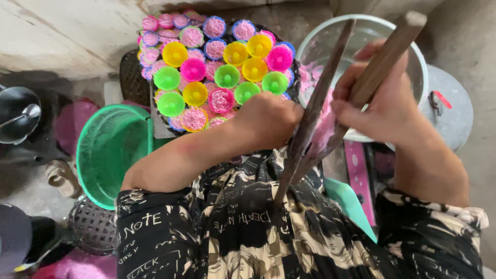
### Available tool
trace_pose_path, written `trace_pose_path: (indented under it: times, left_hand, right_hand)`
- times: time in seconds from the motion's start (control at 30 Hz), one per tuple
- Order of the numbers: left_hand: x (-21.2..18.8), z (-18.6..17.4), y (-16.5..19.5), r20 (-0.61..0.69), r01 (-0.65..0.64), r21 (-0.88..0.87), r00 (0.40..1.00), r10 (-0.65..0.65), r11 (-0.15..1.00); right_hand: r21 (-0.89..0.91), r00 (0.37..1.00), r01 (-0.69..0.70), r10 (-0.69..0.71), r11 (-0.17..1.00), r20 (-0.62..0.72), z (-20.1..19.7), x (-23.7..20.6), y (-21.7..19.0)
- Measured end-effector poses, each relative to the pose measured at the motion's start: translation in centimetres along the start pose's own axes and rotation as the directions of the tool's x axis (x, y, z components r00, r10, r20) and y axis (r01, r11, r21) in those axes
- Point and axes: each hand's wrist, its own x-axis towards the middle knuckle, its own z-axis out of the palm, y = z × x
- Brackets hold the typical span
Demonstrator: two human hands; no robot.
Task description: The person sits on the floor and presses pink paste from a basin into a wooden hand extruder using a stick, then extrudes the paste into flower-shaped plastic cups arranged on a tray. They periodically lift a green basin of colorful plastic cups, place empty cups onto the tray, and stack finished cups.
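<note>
Head view, looking down over a patterned black-and-cream shirt (248, 232). The right hand (382, 103) has its fingers closed around the upper part of one wooden stick (385, 62), which slants up toward the top right. The left hand (268, 121) is closed against a second, darker stick (315, 108); whether its fingers wrap fully around that stick cannot be told. The two sticks cross low, in front of the chest, with a pink mass (323, 124) pressed between them just beside the right hand. Behind both hands stands a pale bowl (418, 57) with pink smears on its inner wall. To the left of the bowl, a dark round tray (132, 77) carries closely packed small cups (227, 57) in pink, yellow, green and blue, many filled with pink strands; the left hand lies at the tray's near edge. A green bucket (111, 150) stands at the lower left, a dark pan with a spoon (18, 113) at the far left.
</note>
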Motion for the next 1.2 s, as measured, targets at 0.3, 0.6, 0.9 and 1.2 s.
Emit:
trace_pose_path:
  times: [0.3, 0.6, 0.9, 1.2]
  left_hand:
    - [1.9, -1.7, -6.4, -0.086, 0.051, -0.62, 0.987, -0.132, 0.783]
    - [11.9, 5.1, -5.9, -0.641, -0.488, -0.678, 0.759, -0.117, 0.55]
    - [8.7, 7.0, -5.4, 0.305, 0.118, -0.924, 0.801, -0.515, -0.363]
    - [9.8, 6.6, -4.4, -0.001, 0.3, -0.747, 0.892, -0.452, 0.593]
  right_hand:
    - [0.582, 0.604, 0.293, 0.324, 0.759, -0.728, -6.8, -10.6, 12.7]
    - [0.847, 0.757, 0.085, 0.519, 0.524, -0.397, 6.3, -11.3, 26.1]
    - [-0.533, 0.565, -0.614, 0.796, 0.583, 0.219, 7.7, -18.9, 46.9]
    - [-0.871, 0.408, -0.399, 0.906, 0.288, 0.112, -6.1, -19.5, 49.0]
